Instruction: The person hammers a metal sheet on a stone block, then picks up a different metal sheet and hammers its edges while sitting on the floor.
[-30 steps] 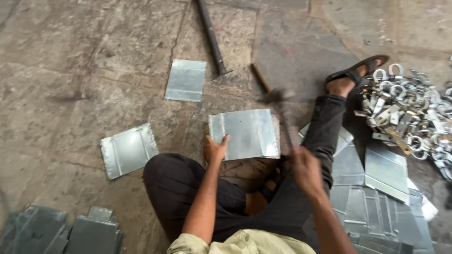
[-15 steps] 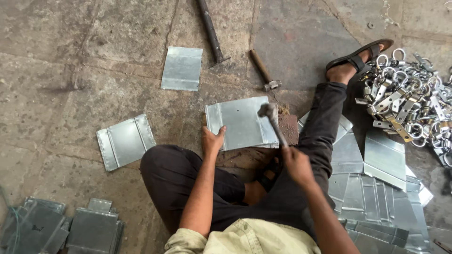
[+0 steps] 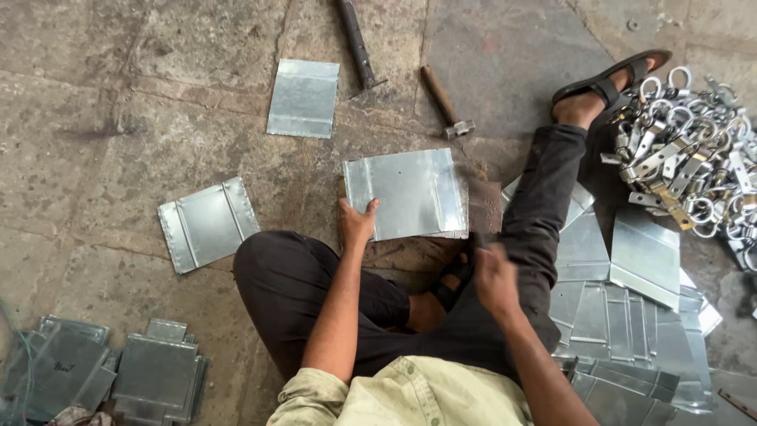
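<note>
I sit on a stone floor with a flat galvanised metal sheet [image 3: 406,193] in front of me, its side edges folded. My left hand [image 3: 356,223] presses down on the sheet's near left corner. My right hand [image 3: 494,278] grips the handle of a hammer [image 3: 475,207], which is blurred by motion. The hammer head is low, over the sheet's right edge, where a dark block [image 3: 485,207] lies under it.
A second hammer [image 3: 443,102] and a long metal bar [image 3: 356,43] lie beyond the sheet. Two loose sheets [image 3: 303,96] [image 3: 206,222] lie to the left. Stacked sheets [image 3: 631,323] are beside my right leg, more [image 3: 118,371] at lower left. A pile of metal rings and clamps [image 3: 694,150] sits by my sandalled foot [image 3: 611,79].
The hammer in my right hand was raised above the sheet and has swung down onto its right edge. My left hand stays on the sheet's corner.
</note>
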